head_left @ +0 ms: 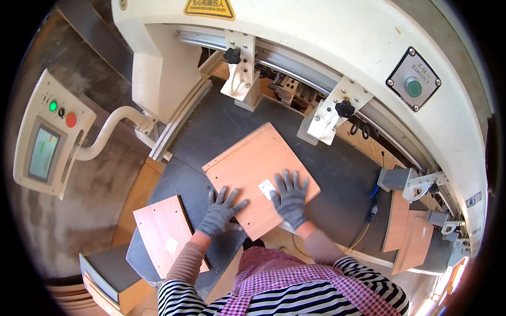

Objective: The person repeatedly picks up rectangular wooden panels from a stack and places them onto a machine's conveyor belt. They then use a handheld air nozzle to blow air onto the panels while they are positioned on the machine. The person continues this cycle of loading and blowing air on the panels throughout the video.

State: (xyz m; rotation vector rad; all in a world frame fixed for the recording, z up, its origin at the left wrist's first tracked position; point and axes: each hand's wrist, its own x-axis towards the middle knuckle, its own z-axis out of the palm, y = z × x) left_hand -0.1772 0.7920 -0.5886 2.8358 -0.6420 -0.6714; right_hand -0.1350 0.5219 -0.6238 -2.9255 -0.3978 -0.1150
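Observation:
A wood-grain panel (253, 166) with small drilled holes and a white label (266, 188) lies turned at an angle on the dark machine table. In a grey glove, my right hand (291, 203) rests flat on its near right part beside the label, fingers stretched out. My left hand (219, 215), gloved the same way, is at the panel's near left edge with its fingers spread. One of those fingertips reaches onto the panel; part of the hand's lower side is hidden. Left of that hand, a second wood-grain panel (163, 231) with a label lies on the dark table wing.
White clamp blocks with black knobs (232, 56) (345, 109) hang from a rail beyond the panel. A control panel (50, 134) with a screen stands left. A green button (413, 87) sits on the machine's arch. More panels (414, 239) lie at the right.

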